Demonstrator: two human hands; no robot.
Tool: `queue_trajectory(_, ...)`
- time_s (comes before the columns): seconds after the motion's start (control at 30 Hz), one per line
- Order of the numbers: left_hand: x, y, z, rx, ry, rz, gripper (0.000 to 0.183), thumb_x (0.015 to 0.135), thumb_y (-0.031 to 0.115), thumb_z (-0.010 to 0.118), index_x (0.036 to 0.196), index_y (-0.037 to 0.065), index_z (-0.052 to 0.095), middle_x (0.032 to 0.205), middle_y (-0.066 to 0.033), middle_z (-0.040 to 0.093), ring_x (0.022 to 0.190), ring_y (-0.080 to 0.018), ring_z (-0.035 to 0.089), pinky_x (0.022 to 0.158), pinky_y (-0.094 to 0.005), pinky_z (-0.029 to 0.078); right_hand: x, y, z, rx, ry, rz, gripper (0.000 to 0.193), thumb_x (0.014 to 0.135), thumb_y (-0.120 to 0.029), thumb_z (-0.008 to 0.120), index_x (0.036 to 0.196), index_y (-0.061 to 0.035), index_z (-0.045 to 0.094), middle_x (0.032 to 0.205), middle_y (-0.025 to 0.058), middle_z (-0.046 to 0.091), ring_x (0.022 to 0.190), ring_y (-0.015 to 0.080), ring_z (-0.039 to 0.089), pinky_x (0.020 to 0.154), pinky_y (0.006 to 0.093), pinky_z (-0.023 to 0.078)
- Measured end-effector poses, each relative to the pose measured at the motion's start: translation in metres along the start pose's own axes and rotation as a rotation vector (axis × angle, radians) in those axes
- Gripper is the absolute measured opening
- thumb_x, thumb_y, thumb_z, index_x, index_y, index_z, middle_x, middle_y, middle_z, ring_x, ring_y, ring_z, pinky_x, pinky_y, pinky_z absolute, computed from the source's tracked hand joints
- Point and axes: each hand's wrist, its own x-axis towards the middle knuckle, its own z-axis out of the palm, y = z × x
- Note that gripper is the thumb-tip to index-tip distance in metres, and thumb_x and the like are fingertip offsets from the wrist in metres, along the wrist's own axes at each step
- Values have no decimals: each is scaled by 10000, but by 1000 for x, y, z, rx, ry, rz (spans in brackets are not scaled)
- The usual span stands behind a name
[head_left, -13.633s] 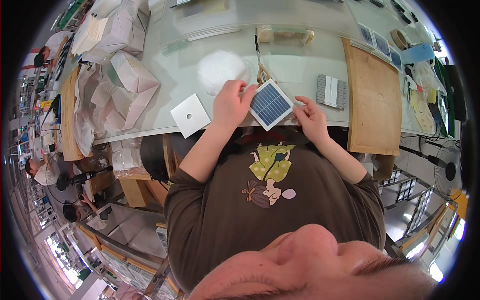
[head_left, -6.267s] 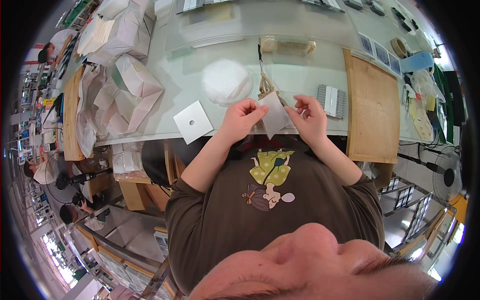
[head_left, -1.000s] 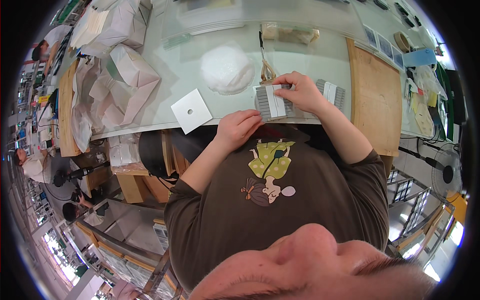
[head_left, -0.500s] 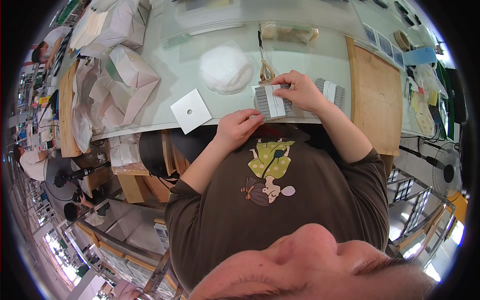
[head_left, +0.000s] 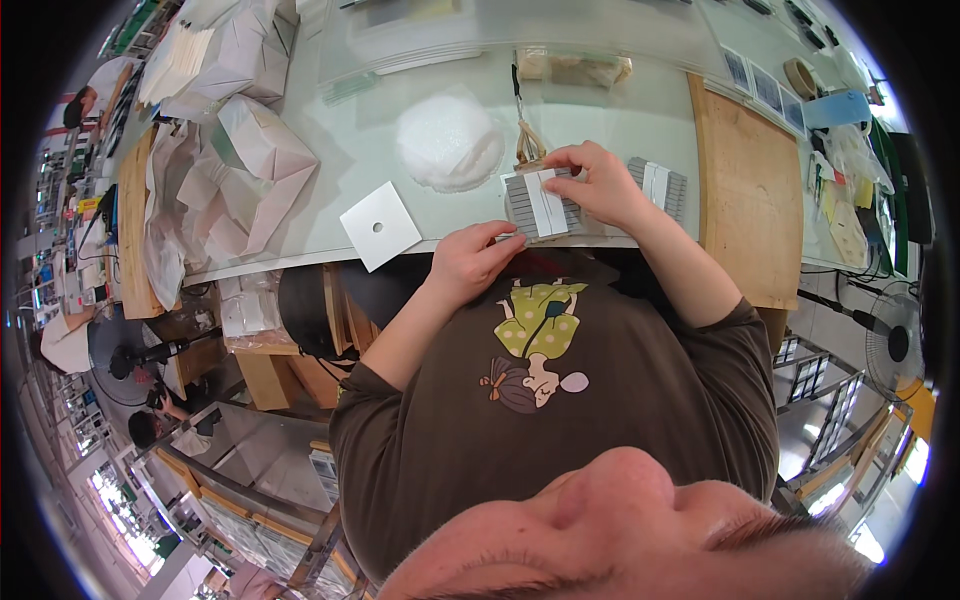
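Observation:
A flat grey block (head_left: 522, 207) with dark parallel lines and a white band down its middle lies at the table's front edge. My right hand (head_left: 605, 187) reaches over its far right part, thumb and forefinger closed on it. At its near left corner, the fingers of my left hand (head_left: 468, 262) are closed together and grip the edge. A similar grey block with a white band (head_left: 657, 183) lies to the right, partly behind my right wrist. Just beyond the held block is a brush-like tool (head_left: 528, 145) with a dark handle and tan looped end.
A white square card with a centre hole (head_left: 398, 215) lies left, overhanging the front edge. Behind it sits a round white foam-like pad (head_left: 450, 140). Crumpled white wrapping (head_left: 255, 170) fills the left; a wooden board (head_left: 750, 190) borders the right. A clear sheet (head_left: 520, 40) spans the back.
Both hands keep nearly the same places on the grey block. The whole view has shifted very slightly; nothing has been picked up or let go.

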Motion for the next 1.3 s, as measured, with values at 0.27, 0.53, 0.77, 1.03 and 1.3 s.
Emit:
queue_trajectory(0.27,-4,-1,1,25,8,26,223,736,95,737,950,136,692,977,-40,647,628,-164,599,535,-279,494,-13,20,-9,-57,268,-97,163,857,-69,600,1010,-35,647,943,63,626,828,167,573,711,287,469)
queue_trajectory(0.53,-8,-3,-1,32,-4,42,232,740,85,726,963,134,687,1005,-45,653,644,-172,612,536,-280,495,-15,27,0,-62,224,-193,148,876,-56,573,999,-4,635,995,93,617,890,201,591,769,291,478)
queue_trajectory(0.77,-9,-3,1,43,-1,50,239,744,74,716,972,134,683,1016,-54,655,683,-177,635,551,-284,502,-16,27,1,-107,223,-211,142,869,-53,579,985,0,639,981,114,631,921,247,597,801,318,478)
queue_trajectory(1.03,-10,-3,2,19,9,44,241,742,68,715,973,128,681,1019,-59,656,684,-184,638,559,-286,506,-17,27,2,-125,236,-211,142,860,-48,580,977,6,640,972,117,639,927,259,597,813,328,475)
queue_trajectory(1.3,-22,-1,-30,103,30,-47,197,728,109,750,909,90,676,983,-57,659,691,-202,645,563,-298,510,-16,26,-1,-94,262,-265,150,866,-52,577,989,3,641,963,111,638,899,243,597,793,312,476)
